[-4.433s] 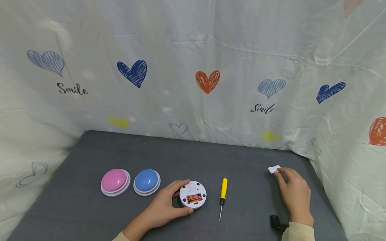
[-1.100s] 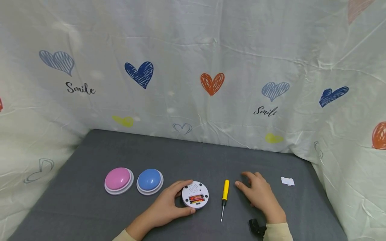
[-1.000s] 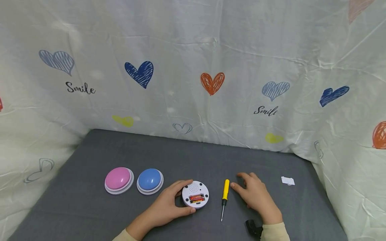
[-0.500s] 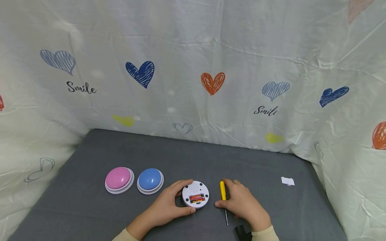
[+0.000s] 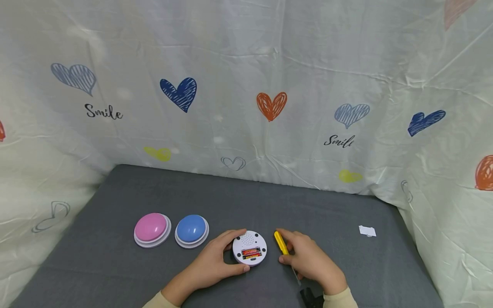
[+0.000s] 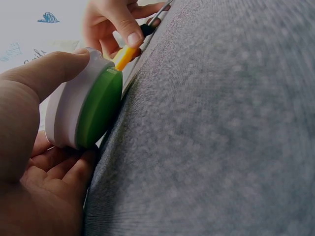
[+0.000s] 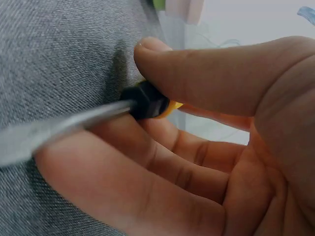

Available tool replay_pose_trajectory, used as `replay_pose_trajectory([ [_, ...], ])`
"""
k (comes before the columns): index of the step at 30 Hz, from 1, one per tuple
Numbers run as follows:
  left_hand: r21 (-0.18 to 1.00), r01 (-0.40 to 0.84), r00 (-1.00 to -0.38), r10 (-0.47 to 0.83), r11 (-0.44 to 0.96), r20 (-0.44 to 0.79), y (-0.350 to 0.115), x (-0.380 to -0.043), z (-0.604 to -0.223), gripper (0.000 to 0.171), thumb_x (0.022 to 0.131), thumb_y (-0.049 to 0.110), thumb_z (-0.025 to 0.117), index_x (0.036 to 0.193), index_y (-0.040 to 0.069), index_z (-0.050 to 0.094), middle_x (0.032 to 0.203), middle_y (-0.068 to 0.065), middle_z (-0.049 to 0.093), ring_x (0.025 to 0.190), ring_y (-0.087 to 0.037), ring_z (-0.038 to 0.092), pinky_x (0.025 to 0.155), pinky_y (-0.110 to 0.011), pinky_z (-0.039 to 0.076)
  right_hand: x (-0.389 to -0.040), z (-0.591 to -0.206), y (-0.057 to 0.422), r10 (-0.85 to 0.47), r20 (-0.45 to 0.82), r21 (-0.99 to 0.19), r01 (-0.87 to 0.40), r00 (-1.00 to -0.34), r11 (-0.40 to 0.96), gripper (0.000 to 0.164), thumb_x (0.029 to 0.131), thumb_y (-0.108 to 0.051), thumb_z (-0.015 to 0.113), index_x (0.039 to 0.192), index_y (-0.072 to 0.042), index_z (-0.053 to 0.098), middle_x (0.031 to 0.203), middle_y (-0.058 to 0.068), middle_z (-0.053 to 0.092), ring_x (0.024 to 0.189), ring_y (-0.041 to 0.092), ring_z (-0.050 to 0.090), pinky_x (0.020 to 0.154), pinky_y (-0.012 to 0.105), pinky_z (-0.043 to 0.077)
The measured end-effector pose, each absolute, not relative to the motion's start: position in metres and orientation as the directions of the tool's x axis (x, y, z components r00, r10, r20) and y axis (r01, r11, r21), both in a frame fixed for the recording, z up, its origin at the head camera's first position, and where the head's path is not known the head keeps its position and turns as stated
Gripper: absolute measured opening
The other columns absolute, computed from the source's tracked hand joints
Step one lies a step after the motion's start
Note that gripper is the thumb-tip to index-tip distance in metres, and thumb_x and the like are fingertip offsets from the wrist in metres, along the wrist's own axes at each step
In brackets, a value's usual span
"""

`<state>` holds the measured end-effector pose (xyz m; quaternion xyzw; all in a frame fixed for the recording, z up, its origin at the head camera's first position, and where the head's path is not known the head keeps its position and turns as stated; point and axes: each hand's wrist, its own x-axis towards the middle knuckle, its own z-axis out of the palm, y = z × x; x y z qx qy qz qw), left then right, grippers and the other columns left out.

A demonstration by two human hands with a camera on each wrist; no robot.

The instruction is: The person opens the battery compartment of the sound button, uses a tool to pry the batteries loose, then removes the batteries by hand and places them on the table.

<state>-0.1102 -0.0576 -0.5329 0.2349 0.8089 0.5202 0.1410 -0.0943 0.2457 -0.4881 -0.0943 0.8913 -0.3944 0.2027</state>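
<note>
My left hand (image 5: 212,264) grips a round white push button (image 5: 246,239) by its sides, thumb at the near edge and fingers at the far edge. It lies upside down, its battery bay uncovered with red batteries (image 5: 251,253) inside. In the left wrist view its green dome (image 6: 101,110) faces the cloth. To the right, my right hand (image 5: 312,259) pinches a screwdriver (image 5: 280,243) by its yellow handle, thumb against fingers. Its metal shaft (image 7: 78,123) points back toward the wrist in the right wrist view.
A pink push button (image 5: 150,227) and a blue push button (image 5: 191,229) stand dome up on the left. A small white battery cover (image 5: 367,231) lies at the right. Grey cloth covers the table (image 5: 231,192); a printed curtain (image 5: 215,128) hangs behind.
After leaving the white cover at the right, my right hand has moved left and taken hold of the screwdriver, whose handle now leans left. My left hand keeps its grip on the button.
</note>
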Motion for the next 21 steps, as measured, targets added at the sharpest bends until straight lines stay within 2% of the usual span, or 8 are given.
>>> replay_pose_trajectory([
  [4, 0.907, 0.236, -0.850, 0.526, 0.350, 0.018, -0.057, -0.111, -0.534, 0.088, 0.085, 0.045, 0.096, 0.159, 0.018, 0.056, 0.152, 0.005, 0.059, 0.140, -0.019, 0.056, 0.112, -0.041, 0.052, -0.096, -0.486, 0.249, -0.335, -0.244, -0.763, -0.033, -0.910, 0.646, 0.068, 0.098, -0.004, 0.081, 0.160, -0.009, 0.052, 0.098, 0.007, 0.062, 0.043, 0.016, 0.058, 0.041, 0.039, 0.054],
  [10, 0.902, 0.259, -0.851, 0.524, 0.346, 0.043, -0.057, -0.111, -0.534, 0.088, 0.085, 0.045, 0.096, 0.159, 0.017, 0.057, 0.151, 0.006, 0.060, 0.138, -0.018, 0.057, 0.111, -0.039, 0.053, -0.099, -0.479, 0.250, -0.228, -0.160, -0.829, 0.006, -0.960, 0.559, 0.070, 0.102, -0.002, 0.076, 0.163, -0.010, 0.045, 0.103, 0.011, 0.063, 0.055, 0.022, 0.067, 0.049, 0.040, 0.059],
  [16, 0.900, 0.278, -0.850, 0.522, 0.335, 0.068, -0.057, -0.111, -0.535, 0.087, 0.085, 0.043, 0.096, 0.158, 0.015, 0.057, 0.150, 0.005, 0.061, 0.137, -0.017, 0.058, 0.110, -0.036, 0.054, -0.099, -0.475, 0.243, -0.080, -0.071, -0.952, 0.043, -0.994, 0.303, 0.067, 0.103, 0.004, 0.072, 0.156, -0.019, 0.038, 0.105, 0.020, 0.066, 0.078, 0.034, 0.073, 0.061, 0.043, 0.065],
  [19, 0.903, 0.279, -0.848, 0.525, 0.327, 0.072, -0.057, -0.111, -0.534, 0.087, 0.086, 0.042, 0.096, 0.158, 0.014, 0.057, 0.150, 0.004, 0.061, 0.137, -0.017, 0.058, 0.110, -0.035, 0.053, -0.099, -0.475, 0.238, -0.024, -0.018, -0.989, 0.014, -1.000, 0.150, 0.064, 0.103, 0.009, 0.068, 0.150, -0.018, 0.035, 0.109, 0.026, 0.064, 0.082, 0.041, 0.073, 0.065, 0.047, 0.066],
  [21, 0.903, 0.279, -0.847, 0.527, 0.326, 0.071, -0.057, -0.111, -0.534, 0.087, 0.086, 0.043, 0.096, 0.158, 0.014, 0.057, 0.150, 0.004, 0.061, 0.138, -0.018, 0.057, 0.110, -0.035, 0.053, -0.099, -0.476, 0.234, -0.007, 0.022, -0.997, -0.023, -1.000, 0.073, 0.061, 0.104, 0.011, 0.066, 0.147, -0.016, 0.032, 0.110, 0.029, 0.061, 0.083, 0.041, 0.073, 0.066, 0.049, 0.066],
])
